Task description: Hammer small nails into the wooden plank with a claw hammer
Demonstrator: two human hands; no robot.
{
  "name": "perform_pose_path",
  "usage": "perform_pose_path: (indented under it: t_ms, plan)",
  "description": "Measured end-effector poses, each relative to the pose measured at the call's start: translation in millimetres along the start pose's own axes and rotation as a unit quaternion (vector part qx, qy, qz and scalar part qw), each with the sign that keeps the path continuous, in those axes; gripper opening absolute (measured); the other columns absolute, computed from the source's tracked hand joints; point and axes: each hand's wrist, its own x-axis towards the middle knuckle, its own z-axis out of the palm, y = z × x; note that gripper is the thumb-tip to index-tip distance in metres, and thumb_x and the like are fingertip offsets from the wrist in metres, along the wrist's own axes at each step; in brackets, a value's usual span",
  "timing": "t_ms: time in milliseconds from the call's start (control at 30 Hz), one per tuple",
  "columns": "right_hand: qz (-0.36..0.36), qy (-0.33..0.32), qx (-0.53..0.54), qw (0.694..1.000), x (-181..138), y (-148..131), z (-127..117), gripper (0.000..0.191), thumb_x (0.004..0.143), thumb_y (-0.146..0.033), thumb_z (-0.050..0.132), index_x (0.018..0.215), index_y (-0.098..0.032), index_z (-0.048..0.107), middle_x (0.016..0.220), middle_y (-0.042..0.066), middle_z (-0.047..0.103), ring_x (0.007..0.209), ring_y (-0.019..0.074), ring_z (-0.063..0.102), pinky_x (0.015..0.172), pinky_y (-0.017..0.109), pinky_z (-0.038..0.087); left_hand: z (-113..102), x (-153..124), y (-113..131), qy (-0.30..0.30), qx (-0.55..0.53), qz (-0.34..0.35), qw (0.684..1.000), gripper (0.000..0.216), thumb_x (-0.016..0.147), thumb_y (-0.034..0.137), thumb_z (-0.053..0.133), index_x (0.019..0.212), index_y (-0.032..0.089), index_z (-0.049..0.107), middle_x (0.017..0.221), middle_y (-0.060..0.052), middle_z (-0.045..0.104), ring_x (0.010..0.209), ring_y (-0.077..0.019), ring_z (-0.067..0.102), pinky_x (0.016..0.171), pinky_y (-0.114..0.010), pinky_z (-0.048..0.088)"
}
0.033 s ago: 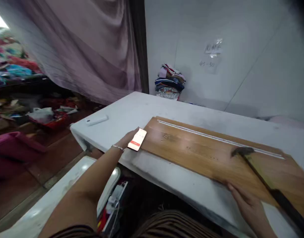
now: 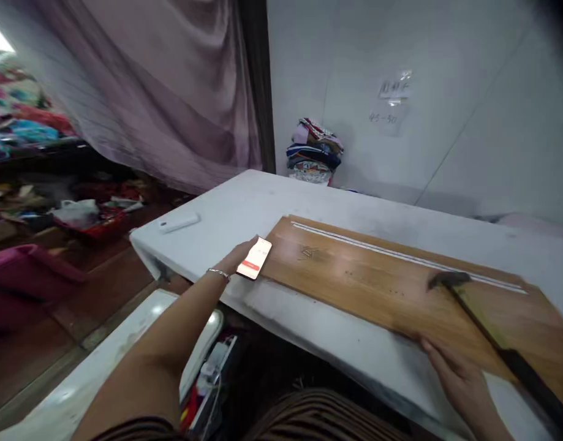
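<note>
Two hands flanked one long wooden board [image 2: 355, 285], whose middle serves here as the centre of the dial. It lay flat on a white table [image 2: 239, 208], its near edge running from 8 o'clock down to 5, with a strip of tabletop between it and the table's own front edge. The widest stretch of white surface opened toward 10 o'clock, reaching a pale flat object [image 2: 180, 223] well apart from the board. A narrower band ran along the far side from 11 to 2, and a stack of folded cloth [image 2: 314, 153] stood at 11 by the wall [image 2: 492, 92].

On the board, paired white strips [image 2: 377, 248] stretched from 10 to 3 near the far edge, small nails [image 2: 309, 252] lay scattered between 9 and 10, and a hammer [image 2: 515, 366] took up 3 to 4.

The left hand [image 2: 241, 254], at 9, was closed around a phone [image 2: 253, 260], its lit screen upward, just beside the board's end. The right hand [image 2: 462, 376], between 4 and 5, met the near edge beside the hammer's handle; how far its fingers were curled, I could not tell.
</note>
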Motion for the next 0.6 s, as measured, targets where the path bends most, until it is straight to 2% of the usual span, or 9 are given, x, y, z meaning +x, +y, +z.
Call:
perform_pose_path:
  t_ms: [233, 333, 500, 600]
  plan:
    - [-0.021, -0.027, 0.023, 0.999, -5.0, -8.5, -3.0, 0.051, 0.081, -0.066, 0.064, 0.093, -0.021, 0.085, 0.102, 0.012, 0.081, 0.101, 0.0360, 0.076, 0.095, 0.048, 0.061, -1.4, 10.2, -0.5, 0.064, 0.103, 0.032, 0.992, 0.083, 0.063, 0.090, 0.062, 0.094, 0.014, 0.069, 0.098, -0.016, 0.077, 0.084, -0.0299, 0.073, 0.062, -0.034, 0.055]
    - [-0.025, -0.025, 0.020, 0.999, -6.8, -6.4, -6.7, 0.053, 0.082, -0.067, 0.062, 0.095, -0.021, 0.084, 0.103, 0.012, 0.081, 0.102, 0.0357, 0.076, 0.098, 0.051, 0.059, -7.5, 16.1, -1.2, 0.063, 0.122, 0.038, 0.990, 0.082, 0.065, 0.089, 0.061, 0.097, 0.014, 0.069, 0.098, -0.015, 0.077, 0.085, -0.0298, 0.073, 0.063, -0.034, 0.055]
    - [-0.021, -0.022, 0.009, 1.000, -7.5, -1.8, -10.2, 0.056, 0.080, -0.071, 0.063, 0.093, -0.022, 0.084, 0.099, 0.012, 0.082, 0.100, 0.0346, 0.077, 0.097, 0.049, 0.060, -15.3, 20.9, -6.3, 0.075, 0.092, 0.026, 0.993, 0.080, 0.066, 0.085, 0.065, 0.104, 0.015, 0.069, 0.098, -0.014, 0.077, 0.084, -0.0284, 0.073, 0.065, -0.034, 0.056]
    - [-0.022, -0.029, 0.007, 0.999, -6.7, -2.4, -9.3, 0.058, 0.084, -0.069, 0.060, 0.096, -0.018, 0.084, 0.101, 0.014, 0.081, 0.102, 0.0353, 0.076, 0.098, 0.051, 0.059, -15.9, 21.8, -8.7, 0.093, 0.092, 0.031, 0.991, 0.076, 0.067, 0.083, 0.066, 0.101, 0.015, 0.070, 0.095, -0.013, 0.077, 0.082, -0.0280, 0.072, 0.064, -0.034, 0.055]
